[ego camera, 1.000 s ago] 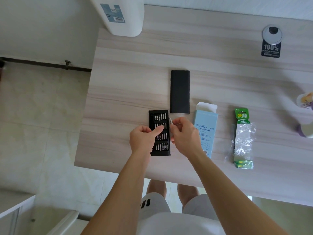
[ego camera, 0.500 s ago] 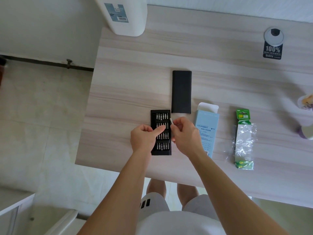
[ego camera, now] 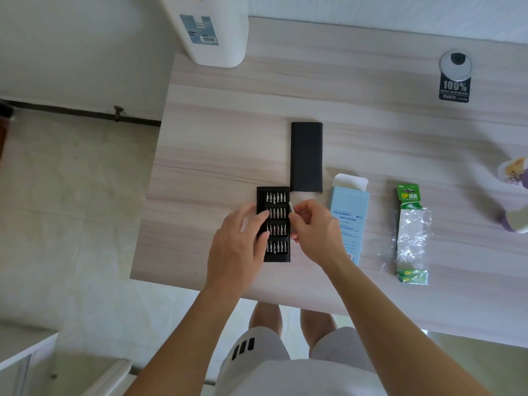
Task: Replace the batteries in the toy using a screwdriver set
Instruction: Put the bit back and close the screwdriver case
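Observation:
A black bit tray (ego camera: 275,224) with several rows of silver bits lies on the wooden table (ego camera: 228,138). My left hand (ego camera: 238,244) lies over the tray's left side, its fingers stretched out onto the bits. My right hand (ego camera: 314,230) holds a thin silver screwdriver handle (ego camera: 292,210) upright just right of the tray. The tray's black sleeve (ego camera: 306,157) lies just beyond it. A green battery pack (ego camera: 411,238) in clear plastic lies to the right. The toy (ego camera: 514,195) is partly cut off at the right edge.
A light blue cardboard box (ego camera: 350,215) lies between my right hand and the battery pack. A white canister (ego camera: 211,30) stands at the table's far left corner. A round cable port with a black sticker (ego camera: 455,78) is at the far right. The table's near edge is close to my body.
My left hand has uncurled from a loose fist with a pointing finger into spread fingers lying on the bits. My right hand keeps holding the handle in the same place.

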Demonstrator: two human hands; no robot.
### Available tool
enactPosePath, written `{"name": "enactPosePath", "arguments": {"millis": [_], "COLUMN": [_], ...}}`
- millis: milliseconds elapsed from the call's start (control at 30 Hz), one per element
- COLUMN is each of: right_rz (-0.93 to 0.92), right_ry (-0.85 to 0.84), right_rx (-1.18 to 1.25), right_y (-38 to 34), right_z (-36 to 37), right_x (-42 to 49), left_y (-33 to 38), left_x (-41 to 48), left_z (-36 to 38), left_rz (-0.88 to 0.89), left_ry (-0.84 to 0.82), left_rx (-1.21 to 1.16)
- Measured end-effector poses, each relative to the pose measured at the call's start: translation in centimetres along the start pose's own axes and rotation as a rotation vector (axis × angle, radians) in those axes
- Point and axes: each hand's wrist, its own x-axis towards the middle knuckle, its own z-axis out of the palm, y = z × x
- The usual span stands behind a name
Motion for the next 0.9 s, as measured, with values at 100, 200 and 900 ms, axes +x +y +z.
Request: {"name": "enactPosePath", "arguments": {"millis": [100,200,900], "right_rz": [-0.006,-0.011,-0.023], "right_ry": [0.003,0.0,-0.018], "right_rx": [-0.006,-0.012,0.028], "right_y": [0.0,0.0,-0.4], "right_z": [0.0,0.0,-1.0], "right_x": [0.1,0.2,-0.8], "left_y": [-0.4,-0.5,0.2], "left_x": [-0.1,0.0,-0.8], "left_z": [0.7,0.9,0.9], "left_rz": [0.072,0.106,0.054], "left_ry": [-0.046,-0.057,-0.128], "left_rx": [0.061,0.117,0.139]}}
